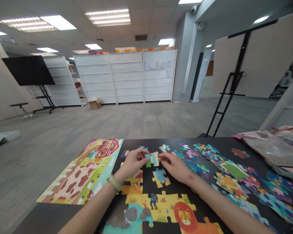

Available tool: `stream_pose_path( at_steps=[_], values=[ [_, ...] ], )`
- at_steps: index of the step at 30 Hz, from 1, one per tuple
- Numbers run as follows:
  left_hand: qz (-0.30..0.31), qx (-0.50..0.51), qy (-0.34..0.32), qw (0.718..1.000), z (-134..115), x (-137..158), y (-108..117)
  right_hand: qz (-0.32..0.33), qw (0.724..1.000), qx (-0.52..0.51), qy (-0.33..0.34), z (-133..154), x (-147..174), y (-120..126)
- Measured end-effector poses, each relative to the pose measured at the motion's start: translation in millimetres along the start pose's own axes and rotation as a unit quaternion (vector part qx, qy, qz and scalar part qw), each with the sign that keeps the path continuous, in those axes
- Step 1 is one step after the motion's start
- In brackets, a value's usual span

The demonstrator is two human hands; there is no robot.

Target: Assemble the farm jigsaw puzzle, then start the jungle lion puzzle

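Note:
Near the far side of the black table, my left hand (133,162) pinches a green and light-blue puzzle piece (148,162) between thumb and fingers. My right hand (174,166) has its fingers closed at the right edge of a cream and blue puzzle piece (155,159). The two pieces meet edge to edge; whether they interlock I cannot tell. Just below lies a loose blue and yellow piece (160,177). Closer to me is a joined section of puzzle with a lion (185,216) and a teal crocodile-like animal (134,216). My left wrist and forearm cover some pieces with a spotted animal (136,187).
A farm picture sheet (88,175) lies along the table's left edge. Many loose puzzle pieces (228,182) spread across the right side, some overlapping. Bags (271,151) sit at the far right. Beyond the table stand an easel (230,84) and white shelves (125,78).

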State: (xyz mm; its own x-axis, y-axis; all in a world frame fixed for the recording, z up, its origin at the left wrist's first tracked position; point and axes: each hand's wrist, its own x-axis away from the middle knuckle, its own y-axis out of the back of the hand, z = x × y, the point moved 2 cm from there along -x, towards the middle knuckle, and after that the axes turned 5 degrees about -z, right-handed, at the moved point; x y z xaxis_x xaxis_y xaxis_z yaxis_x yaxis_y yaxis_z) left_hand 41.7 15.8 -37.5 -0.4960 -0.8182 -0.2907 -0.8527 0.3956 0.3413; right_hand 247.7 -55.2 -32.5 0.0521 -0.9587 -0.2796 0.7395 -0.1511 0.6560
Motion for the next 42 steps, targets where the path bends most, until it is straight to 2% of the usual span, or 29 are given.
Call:
stream_pose_path(
  at_steps=[3, 6, 9, 13, 16, 20, 23, 25, 42],
  values=[
    [-0.025, 0.018, 0.009, 0.999, 1, -2, 6, 0.084, 0.993, 0.084, 0.025, 9, 10, 7],
    [-0.033, 0.026, 0.014, 0.999, 2, -2, 10, 0.132, 0.985, 0.104, 0.028, 14, 19, 12],
    [-0.027, 0.031, 0.014, 0.999, 0, -1, 7, 0.103, 0.993, 0.063, 0.005, 13, 20, 10],
    [0.017, 0.03, 0.001, 0.999, -8, 4, -10, 0.022, 0.994, -0.107, -0.02, 11, 10, 9],
    [0.052, -0.001, -0.02, 0.998, -18, 13, -22, 0.031, 0.99, -0.137, -0.016, 8, 5, 17],
    [0.08, -0.092, -0.061, 0.991, -28, 24, -27, 0.093, 0.992, -0.061, -0.055, -9, 6, 34],
    [0.097, -0.143, -0.072, 0.982, -27, 25, -26, 0.104, 0.992, 0.032, -0.069, -23, 6, 42],
    [0.103, -0.164, -0.071, 0.978, -26, 24, -25, 0.106, 0.99, 0.059, -0.068, -26, 6, 42],
    [0.129, -0.205, -0.076, 0.967, -31, 23, -21, 0.108, 0.98, 0.153, -0.074, -8, 13, 38]
  ],
)
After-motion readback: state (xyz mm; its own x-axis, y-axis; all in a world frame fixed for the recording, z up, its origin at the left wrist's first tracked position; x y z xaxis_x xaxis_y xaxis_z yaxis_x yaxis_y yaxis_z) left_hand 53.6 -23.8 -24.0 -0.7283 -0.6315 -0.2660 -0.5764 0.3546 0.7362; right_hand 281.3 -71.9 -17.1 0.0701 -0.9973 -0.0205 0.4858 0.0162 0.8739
